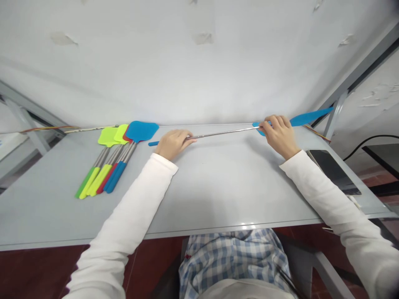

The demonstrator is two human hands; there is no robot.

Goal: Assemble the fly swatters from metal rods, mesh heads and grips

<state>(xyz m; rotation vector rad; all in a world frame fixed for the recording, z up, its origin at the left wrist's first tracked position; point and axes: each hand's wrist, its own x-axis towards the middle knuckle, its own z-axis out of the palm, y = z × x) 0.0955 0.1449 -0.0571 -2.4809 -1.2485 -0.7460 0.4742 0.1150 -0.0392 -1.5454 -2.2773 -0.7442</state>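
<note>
One extended blue swatter [230, 132] is stretching over the bench [224, 178], the left hand [172, 143] gripping its handle [153, 143] and the right hand [279, 132] pinching its rod [218, 133] near the head [311, 118]. Several shorter swatters [100, 179] are lying together at left; a phone [335, 171] is resting beside the right sleeve [327, 203].

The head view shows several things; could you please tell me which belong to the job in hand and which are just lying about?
Job in hand:
blue swatter, in left hand and right hand
other swatters at left, probably

Lying about, seemingly:
phone at right
wires at back left
</note>
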